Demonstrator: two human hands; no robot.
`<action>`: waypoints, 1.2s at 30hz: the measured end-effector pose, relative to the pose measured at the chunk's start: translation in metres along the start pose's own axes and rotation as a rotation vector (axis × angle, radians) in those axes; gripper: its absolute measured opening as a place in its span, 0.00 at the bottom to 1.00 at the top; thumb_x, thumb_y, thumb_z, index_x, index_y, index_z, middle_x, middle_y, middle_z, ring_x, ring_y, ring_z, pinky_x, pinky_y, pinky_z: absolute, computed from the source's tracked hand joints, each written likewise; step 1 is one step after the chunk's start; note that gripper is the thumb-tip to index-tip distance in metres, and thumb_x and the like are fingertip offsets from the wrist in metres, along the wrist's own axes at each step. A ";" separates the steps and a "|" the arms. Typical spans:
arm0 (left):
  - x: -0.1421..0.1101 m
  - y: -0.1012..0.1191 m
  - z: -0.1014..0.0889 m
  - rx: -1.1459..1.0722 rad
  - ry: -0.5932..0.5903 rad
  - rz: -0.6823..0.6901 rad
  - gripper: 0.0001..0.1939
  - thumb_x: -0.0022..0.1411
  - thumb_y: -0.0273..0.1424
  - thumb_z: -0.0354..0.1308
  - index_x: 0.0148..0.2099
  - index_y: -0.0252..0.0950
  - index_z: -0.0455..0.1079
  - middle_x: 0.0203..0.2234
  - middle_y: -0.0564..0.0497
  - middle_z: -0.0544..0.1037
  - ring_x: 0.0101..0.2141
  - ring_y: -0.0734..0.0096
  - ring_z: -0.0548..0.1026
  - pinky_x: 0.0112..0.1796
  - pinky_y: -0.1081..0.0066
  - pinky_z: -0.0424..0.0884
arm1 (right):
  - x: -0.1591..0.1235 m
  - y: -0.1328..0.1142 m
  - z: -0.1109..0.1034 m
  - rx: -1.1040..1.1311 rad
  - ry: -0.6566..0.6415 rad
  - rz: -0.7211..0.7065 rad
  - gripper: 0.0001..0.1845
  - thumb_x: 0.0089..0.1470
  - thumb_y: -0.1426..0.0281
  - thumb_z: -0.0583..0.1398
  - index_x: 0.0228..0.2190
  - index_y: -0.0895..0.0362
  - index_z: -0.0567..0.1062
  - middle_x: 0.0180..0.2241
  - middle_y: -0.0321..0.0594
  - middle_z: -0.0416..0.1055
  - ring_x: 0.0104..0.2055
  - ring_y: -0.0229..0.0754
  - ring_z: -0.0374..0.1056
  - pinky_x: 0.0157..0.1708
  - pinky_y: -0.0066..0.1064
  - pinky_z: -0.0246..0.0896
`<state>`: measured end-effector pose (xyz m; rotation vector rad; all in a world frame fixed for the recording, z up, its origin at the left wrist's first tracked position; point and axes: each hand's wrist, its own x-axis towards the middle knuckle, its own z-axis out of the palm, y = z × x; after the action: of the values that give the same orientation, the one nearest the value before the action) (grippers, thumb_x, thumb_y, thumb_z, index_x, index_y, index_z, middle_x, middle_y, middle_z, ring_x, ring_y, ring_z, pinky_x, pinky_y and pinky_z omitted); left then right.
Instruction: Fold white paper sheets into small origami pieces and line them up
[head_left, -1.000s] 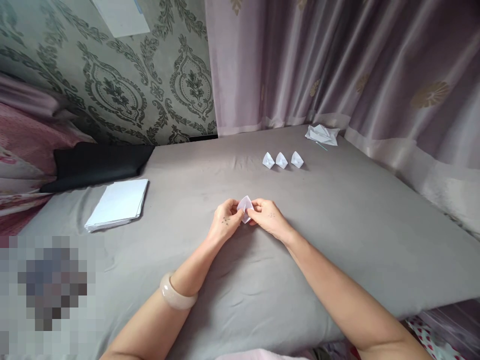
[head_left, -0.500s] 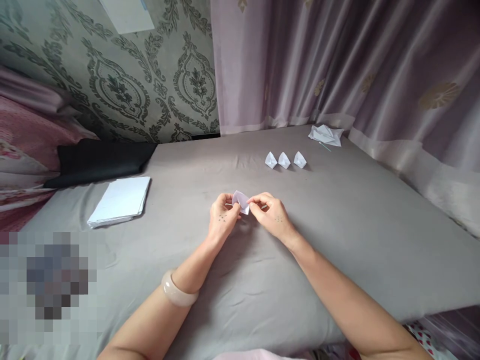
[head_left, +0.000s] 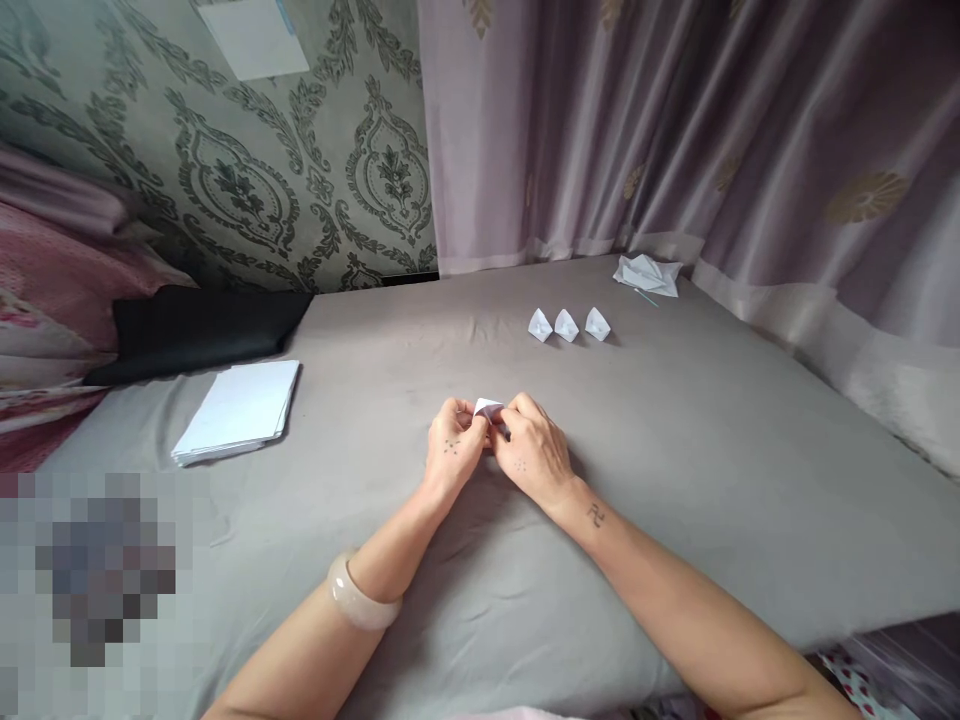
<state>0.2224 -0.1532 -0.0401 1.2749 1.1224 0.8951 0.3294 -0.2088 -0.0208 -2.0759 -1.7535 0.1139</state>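
A small folded white paper piece [head_left: 489,407] is pinched between my two hands over the middle of the grey cloth. My left hand [head_left: 454,440] grips its left side, thumb on the near face. On the other side, my right hand [head_left: 531,440] is closed on it, with the thumb close to the left thumb. The fingers cover much of the paper's lower part. Beyond my hands, three folded paper boats stand in a row: a left one [head_left: 540,326], a middle one [head_left: 566,326] and a right one [head_left: 598,325].
A stack of white paper sheets [head_left: 238,410] lies at the left. Several folded papers [head_left: 646,274] and a thin light-blue stick [head_left: 646,298] are at the back right. Black fabric [head_left: 202,330] lies at the back left. Wallpaper and a curtain [head_left: 570,130] border the grey-covered surface [head_left: 360,340].
My right hand has come in closer to the left, its wrist turned over. The paper piece has tilted and more of it is covered by the fingers.
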 end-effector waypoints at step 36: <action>0.000 -0.004 0.003 -0.036 -0.068 0.011 0.13 0.54 0.37 0.60 0.37 0.31 0.73 0.30 0.45 0.80 0.32 0.65 0.79 0.33 0.70 0.74 | 0.011 0.010 0.000 0.044 -0.092 0.041 0.10 0.59 0.71 0.53 0.32 0.57 0.74 0.38 0.43 0.69 0.39 0.41 0.67 0.32 0.28 0.59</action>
<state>0.2251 -0.1547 -0.0447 1.2736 1.0428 0.8703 0.3408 -0.1996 -0.0223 -2.1063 -1.7451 0.2614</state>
